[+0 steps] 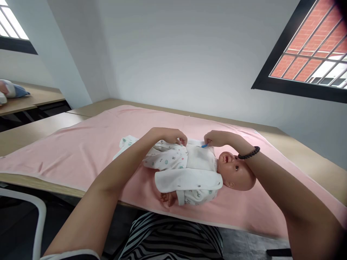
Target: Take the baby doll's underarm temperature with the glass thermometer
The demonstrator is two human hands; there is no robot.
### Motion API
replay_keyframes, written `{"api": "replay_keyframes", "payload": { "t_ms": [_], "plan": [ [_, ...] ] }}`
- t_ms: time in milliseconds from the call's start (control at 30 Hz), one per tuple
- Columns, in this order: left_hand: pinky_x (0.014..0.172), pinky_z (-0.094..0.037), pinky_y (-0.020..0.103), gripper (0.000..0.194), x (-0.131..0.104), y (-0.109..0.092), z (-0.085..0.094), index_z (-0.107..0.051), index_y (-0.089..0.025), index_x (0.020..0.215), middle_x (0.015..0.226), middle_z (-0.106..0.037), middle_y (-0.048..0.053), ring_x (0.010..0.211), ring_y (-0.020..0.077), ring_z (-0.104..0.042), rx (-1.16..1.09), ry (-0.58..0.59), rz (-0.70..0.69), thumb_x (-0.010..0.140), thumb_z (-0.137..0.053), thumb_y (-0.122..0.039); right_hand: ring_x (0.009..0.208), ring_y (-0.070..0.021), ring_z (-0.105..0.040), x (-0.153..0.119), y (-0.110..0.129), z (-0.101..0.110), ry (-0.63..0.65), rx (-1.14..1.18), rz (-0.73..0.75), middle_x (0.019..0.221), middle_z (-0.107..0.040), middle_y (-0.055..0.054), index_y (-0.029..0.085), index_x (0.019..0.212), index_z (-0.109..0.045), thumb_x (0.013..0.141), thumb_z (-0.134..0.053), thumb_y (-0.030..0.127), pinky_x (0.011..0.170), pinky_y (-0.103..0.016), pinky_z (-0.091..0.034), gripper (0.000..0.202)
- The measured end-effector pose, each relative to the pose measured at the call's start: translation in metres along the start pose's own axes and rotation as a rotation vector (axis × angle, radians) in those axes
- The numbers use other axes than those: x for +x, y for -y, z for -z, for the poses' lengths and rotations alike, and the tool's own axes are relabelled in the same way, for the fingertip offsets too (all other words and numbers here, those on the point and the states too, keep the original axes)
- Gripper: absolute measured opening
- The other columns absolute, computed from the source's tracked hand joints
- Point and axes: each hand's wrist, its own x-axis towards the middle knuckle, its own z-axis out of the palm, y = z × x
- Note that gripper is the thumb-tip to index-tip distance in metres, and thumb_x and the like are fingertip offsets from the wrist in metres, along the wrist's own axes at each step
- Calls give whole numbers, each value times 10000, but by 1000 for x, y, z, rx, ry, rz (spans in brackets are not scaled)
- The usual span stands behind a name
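A baby doll point(235, 171) lies on its back on a pink blanket point(94, 144), head to the right. It wears a white printed jacket point(189, 180) spread open at the front, with a plain white layer point(200, 159) over its chest and printed trousers point(168, 159). At the doll's far side my left hand point(176, 137) is closed in a pinch on the far edge of the jacket near the waist. My right hand point(213, 138), near the doll's shoulder, is closed around a small blue stick-like thing point(204, 146), its kind unclear. The doll's far arm is hidden.
The blanket covers most of a wooden table point(298, 151) against a white wall point(176, 65). A white metal frame point(40, 216) stands at the lower left. Another table point(21, 108) at the far left bears a partly seen bundle point(16, 90).
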Motion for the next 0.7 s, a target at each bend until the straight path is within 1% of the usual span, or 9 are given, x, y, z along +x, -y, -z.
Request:
{"api": "replay_keyframes", "payload": {
  "t_ms": [67,167,267,300,433,500,600,667,700],
  "plan": [
    [815,-470,295,252,3,4,-1,-668,-231,977,1105,-695,23,990,197,-631,23,-7,-24,794,-525,-135,776,-180,-558,-10,-9,10,-65,6,8,897,-669,-46,199,825,-650,823,-536,199,675,-301,-394,114],
    [785,-435,320,134,11,1,-4,-626,-214,844,935,-704,25,878,197,-625,158,-118,-65,835,-505,-157,869,-203,-613,-32,-24,25,-243,85,6,1003,-714,-58,202,921,-681,867,-498,227,728,-313,-445,192],
    [860,-397,356,163,17,-5,-7,-613,-211,813,882,-709,26,907,208,-605,318,-283,-115,869,-477,-140,911,-232,-657,-62,-32,39,-511,241,2,969,-736,-59,214,935,-715,892,-560,345,792,-346,-492,208],
    [871,-391,362,161,17,-6,-7,-613,-210,812,875,-708,27,913,211,-600,346,-308,-123,881,-482,-147,914,-240,-666,-73,-32,42,-610,290,4,954,-739,-61,220,933,-723,896,-582,382,807,-361,-502,218],
    [793,-439,342,73,6,-12,-1,-632,-208,889,958,-702,38,890,209,-614,265,-297,-55,901,-570,-244,889,-242,-681,-105,-16,48,-997,508,41,951,-731,-65,243,979,-736,896,-652,440,799,-391,-538,230],
    [810,-481,344,171,-6,-21,8,-631,-216,1039,1056,-695,57,954,215,-632,125,-466,-67,920,-613,-337,861,-230,-683,-114,-4,48,-1157,636,89,918,-725,-59,245,970,-746,874,-700,429,783,-387,-555,213],
    [907,-529,374,381,-24,-48,27,-558,-241,1249,1130,-681,78,1019,208,-655,-104,-849,-266,926,-667,-410,808,-200,-678,-123,15,48,-1281,788,188,850,-721,-42,247,934,-773,829,-773,390,747,-352,-567,178],
    [917,-549,379,375,-31,-74,39,-576,-244,1230,1081,-687,73,983,194,-673,-149,-1032,-463,904,-721,-361,783,-176,-669,-129,26,49,-1317,842,248,852,-729,-36,254,936,-786,822,-792,362,730,-323,-570,158],
    [905,-556,376,306,-34,-87,43,-615,-240,1165,1030,-691,63,953,187,-677,-128,-1119,-552,897,-736,-328,768,-165,-663,-132,31,49,-1347,861,270,851,-730,-33,257,938,-790,824,-794,351,721,-311,-571,147]
  ]
}}
